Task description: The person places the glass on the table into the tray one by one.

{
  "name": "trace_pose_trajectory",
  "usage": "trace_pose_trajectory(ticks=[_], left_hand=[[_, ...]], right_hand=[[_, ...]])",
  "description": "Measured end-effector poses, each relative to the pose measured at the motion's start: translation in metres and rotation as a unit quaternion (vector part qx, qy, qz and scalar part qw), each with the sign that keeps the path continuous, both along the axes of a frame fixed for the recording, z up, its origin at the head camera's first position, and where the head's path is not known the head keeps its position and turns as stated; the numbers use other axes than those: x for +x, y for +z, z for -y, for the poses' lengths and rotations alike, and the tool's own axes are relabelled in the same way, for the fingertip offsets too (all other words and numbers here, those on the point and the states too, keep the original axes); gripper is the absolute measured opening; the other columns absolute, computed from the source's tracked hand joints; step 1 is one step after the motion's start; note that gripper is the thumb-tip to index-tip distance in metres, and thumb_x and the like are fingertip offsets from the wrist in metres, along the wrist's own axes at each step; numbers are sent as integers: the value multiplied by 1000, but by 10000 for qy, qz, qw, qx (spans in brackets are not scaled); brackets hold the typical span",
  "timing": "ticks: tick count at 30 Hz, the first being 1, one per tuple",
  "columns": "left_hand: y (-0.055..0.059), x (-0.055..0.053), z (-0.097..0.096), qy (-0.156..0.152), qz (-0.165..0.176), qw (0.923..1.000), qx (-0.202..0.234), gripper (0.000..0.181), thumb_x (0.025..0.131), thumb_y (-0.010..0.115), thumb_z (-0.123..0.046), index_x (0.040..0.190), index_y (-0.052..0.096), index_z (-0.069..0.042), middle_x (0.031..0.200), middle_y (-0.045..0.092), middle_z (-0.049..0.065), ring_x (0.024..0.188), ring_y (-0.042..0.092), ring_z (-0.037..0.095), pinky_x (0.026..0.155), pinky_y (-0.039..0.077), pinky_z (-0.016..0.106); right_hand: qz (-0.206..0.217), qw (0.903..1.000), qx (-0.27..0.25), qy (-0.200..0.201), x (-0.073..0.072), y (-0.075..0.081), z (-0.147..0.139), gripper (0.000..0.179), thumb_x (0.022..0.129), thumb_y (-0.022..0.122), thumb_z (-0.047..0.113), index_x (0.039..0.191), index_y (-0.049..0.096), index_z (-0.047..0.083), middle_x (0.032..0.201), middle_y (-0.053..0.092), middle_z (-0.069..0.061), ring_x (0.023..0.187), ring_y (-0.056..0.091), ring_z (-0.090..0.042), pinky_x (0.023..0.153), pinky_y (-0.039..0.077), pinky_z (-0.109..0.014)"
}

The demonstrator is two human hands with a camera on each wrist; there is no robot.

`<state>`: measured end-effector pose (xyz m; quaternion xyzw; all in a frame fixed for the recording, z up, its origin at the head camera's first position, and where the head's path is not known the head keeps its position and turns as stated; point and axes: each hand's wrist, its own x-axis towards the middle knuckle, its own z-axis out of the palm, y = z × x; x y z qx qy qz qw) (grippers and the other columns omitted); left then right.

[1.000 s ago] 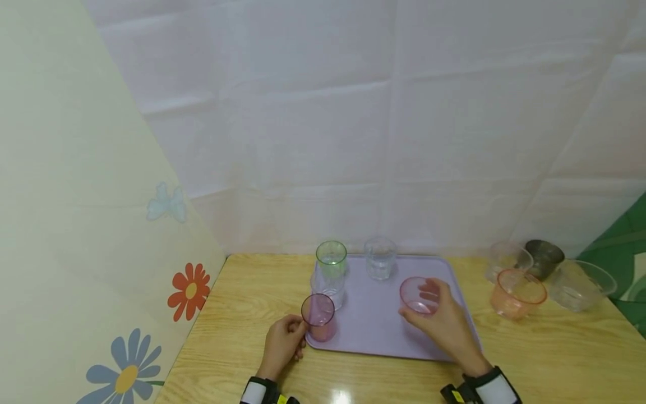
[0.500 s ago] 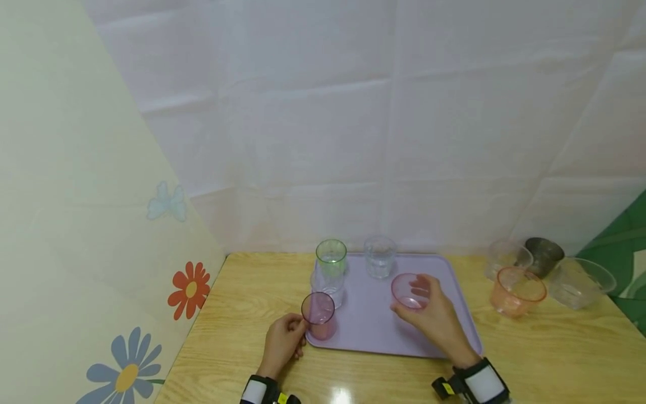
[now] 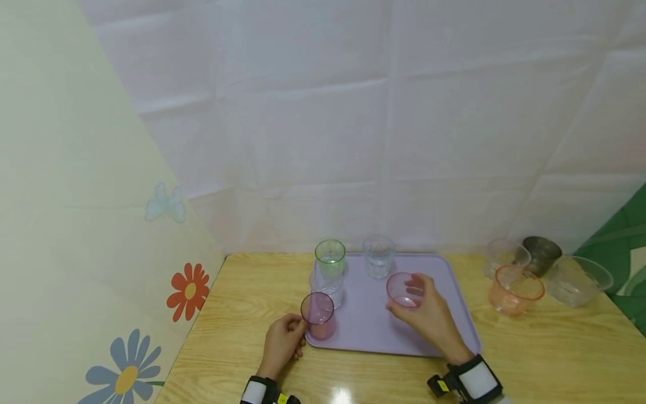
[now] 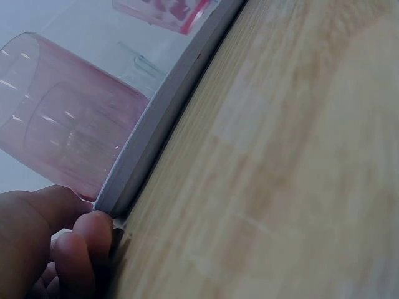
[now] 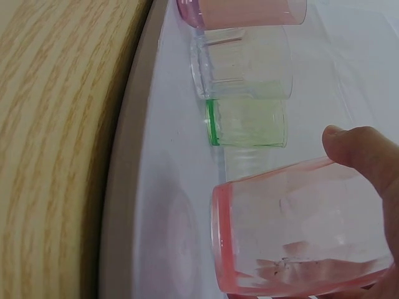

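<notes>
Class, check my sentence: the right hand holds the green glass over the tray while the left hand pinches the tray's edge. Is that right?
Not quite: the right hand holds the pink glass, not the green glass, as the right wrist view shows. The pink glass is indeed over the tray, and the left hand does pinch the tray's edge.
</notes>
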<state>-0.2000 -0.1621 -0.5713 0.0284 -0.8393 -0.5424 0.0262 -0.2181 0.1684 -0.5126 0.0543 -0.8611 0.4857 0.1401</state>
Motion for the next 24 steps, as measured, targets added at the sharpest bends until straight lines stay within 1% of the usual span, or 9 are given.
trace_pose_trajectory(ticks=[9, 17, 20, 24], left_hand=[[-1, 0, 0, 31, 3, 10000, -4, 14, 90, 64, -17, 98, 66, -5, 57, 61, 2, 33, 53, 13, 31, 50, 33], [4, 3, -2, 29, 12, 10000, -4, 14, 90, 64, -17, 97, 66, -6, 57, 60, 1, 34, 52, 12, 31, 49, 31], [6, 4, -2, 5, -65, 10000, 13, 15, 89, 64, -17, 97, 66, -5, 56, 60, 2, 33, 51, 11, 31, 49, 31], [4, 3, -2, -2, -65, 10000, 18, 15, 90, 64, -17, 97, 66, -5, 56, 60, 1, 33, 51, 11, 30, 49, 31]], right_hand=[[122, 9999, 41, 4, -1, -2, 3, 95, 67, 84, 47, 134, 37, -1, 121, 60, -23, 109, 58, -36, 86, 54, -50], [187, 9998, -74, 65, -2, -1, 6, 94, 68, 84, 44, 135, 37, -1, 122, 59, -24, 110, 57, -36, 87, 54, -49], [207, 9997, -116, 87, -3, 0, 8, 94, 68, 84, 44, 135, 36, -2, 123, 58, -24, 111, 57, -36, 87, 54, -48], [242, 9994, -183, 153, -6, -1, 11, 96, 68, 84, 44, 136, 35, -2, 124, 57, -25, 112, 56, -36, 89, 54, -48]])
